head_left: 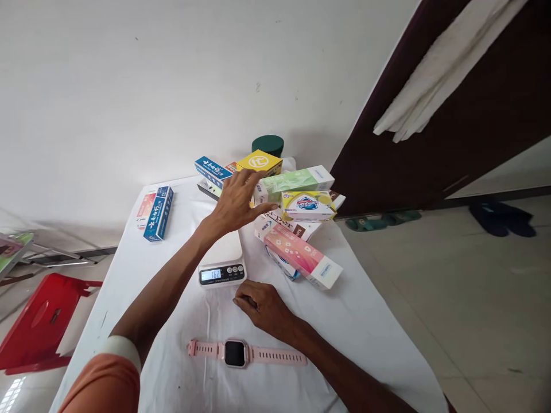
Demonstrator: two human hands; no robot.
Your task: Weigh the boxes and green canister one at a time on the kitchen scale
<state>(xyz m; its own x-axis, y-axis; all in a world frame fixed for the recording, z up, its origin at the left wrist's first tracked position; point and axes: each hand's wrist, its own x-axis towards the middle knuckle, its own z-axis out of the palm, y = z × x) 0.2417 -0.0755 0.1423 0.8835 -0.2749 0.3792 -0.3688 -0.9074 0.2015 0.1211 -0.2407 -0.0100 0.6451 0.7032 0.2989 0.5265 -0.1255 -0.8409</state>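
My left hand (238, 202) reaches over the white kitchen scale (222, 265) to the heap of boxes, fingers curled round the end of a pale green box (297, 179). The scale's display reads 36.2. Around the hand lie a yellow box (260, 162), a blue toothpaste box (212, 170) and a yellow-and-white soap box (308, 205). My right hand (262, 307) rests on the white cloth just in front of the scale, fingers curled under, holding nothing that I can see.
A pink smartwatch (239, 353) lies flat near the table's front edge. A pink box (301, 255) sticks out right of the scale. Red-and-blue boxes (155, 212) sit at the far left. A green lid (267, 144) stands behind the heap. A red stool (41, 318) is on the floor at left.
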